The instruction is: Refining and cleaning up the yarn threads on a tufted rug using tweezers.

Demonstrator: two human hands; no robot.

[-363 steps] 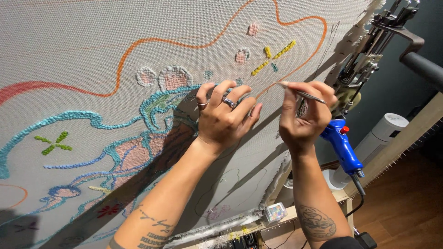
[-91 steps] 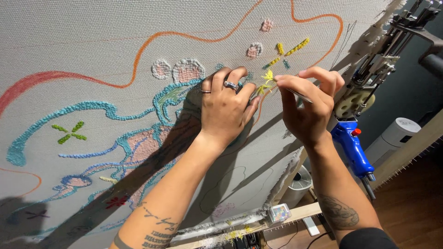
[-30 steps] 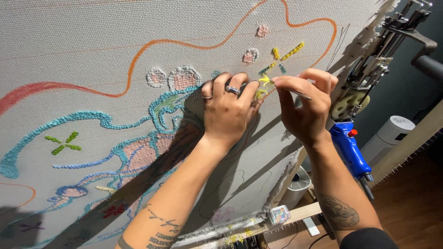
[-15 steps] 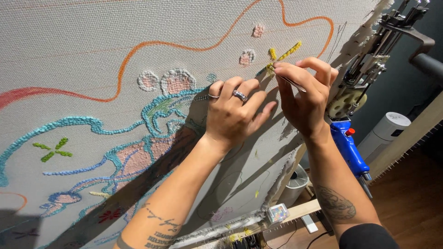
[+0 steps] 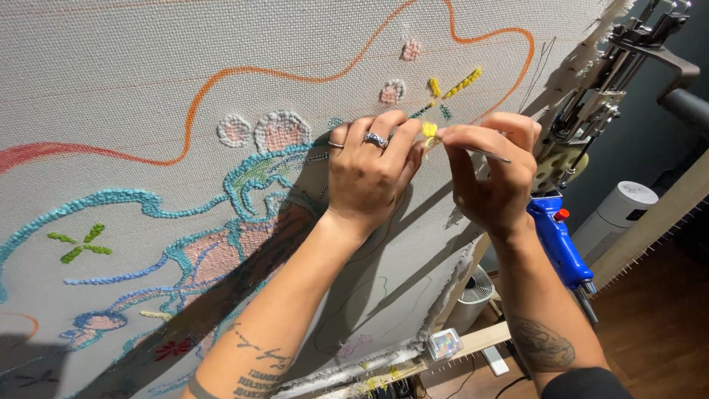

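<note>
Near the middle of the head view, slightly above centre, both hands meet on a stretched grey cloth (image 5: 148,66) that fills the left and centre of the frame. Left hand (image 5: 369,174) lies flat against the cloth, fingers together and curled a little, a ring on one finger, its fingertips touching a small yellow tuft (image 5: 429,130). Right hand (image 5: 491,174) is pinched shut on a thin metal tool (image 5: 487,154), most likely tweezers or a needle; its tip sits right at the tuft, between the two hands' fingertips. The tuft stands just below a yellow stitched line (image 5: 461,82) and beside small pink patches (image 5: 391,92). An orange line (image 5: 295,75) loops across the upper frame, teal outlines (image 5: 148,201) run across the left, and a green cross (image 5: 80,244) sits at the far left. At the right edge a tufting gun (image 5: 561,244) with a blue grip hangs by the wooden frame (image 5: 650,229), with a white canister (image 5: 617,214) behind it on the floor.

As a judgement: the tool's tip could catch neighbouring loops or the weave and pull out more yarn than meant, since the tuft sits close to the other yellow stitches. Pressing with the left hand could also stretch the cloth if the tug is hard.
</note>
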